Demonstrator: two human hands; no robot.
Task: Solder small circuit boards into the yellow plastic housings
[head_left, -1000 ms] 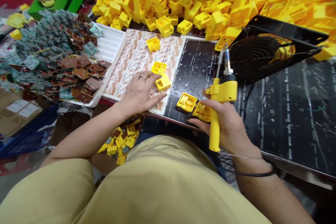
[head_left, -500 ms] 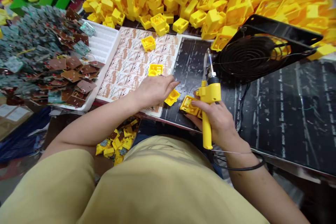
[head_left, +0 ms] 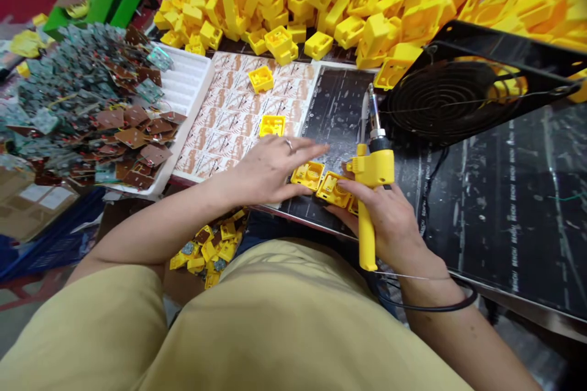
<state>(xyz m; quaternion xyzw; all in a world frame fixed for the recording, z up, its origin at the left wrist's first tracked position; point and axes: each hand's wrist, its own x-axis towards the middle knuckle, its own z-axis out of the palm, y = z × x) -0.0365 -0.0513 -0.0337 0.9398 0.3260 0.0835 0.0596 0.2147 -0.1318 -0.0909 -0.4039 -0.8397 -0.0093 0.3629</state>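
My right hand (head_left: 383, 214) is wrapped round a yellow pistol-style soldering iron (head_left: 373, 170), whose metal tip points away from me. Its thumb and fingertips also lie against an open yellow plastic housing (head_left: 334, 189) at the bench's front edge. Another yellow housing (head_left: 309, 175) stands in line, close against that one on its left. My left hand (head_left: 270, 168) is open around this left housing, thumb at the near side and fingers stretched over the far side; whether it grips is unclear. Beyond the left hand sits one more yellow housing (head_left: 272, 126) on the printed sheet (head_left: 229, 110).
A big heap of yellow housings (head_left: 293, 6) fills the back. A black fan (head_left: 449, 91) stands at right on the dark bench mat (head_left: 486, 195). Circuit boards (head_left: 87, 104) pile over a white foam tray (head_left: 183, 82) at left. The iron's black cable (head_left: 440, 306) hangs below my right wrist.
My left hand has opened from a closed pose and moved slightly right. The left housing now stands close against the one at my right hand. The soldering iron stays in my right hand.
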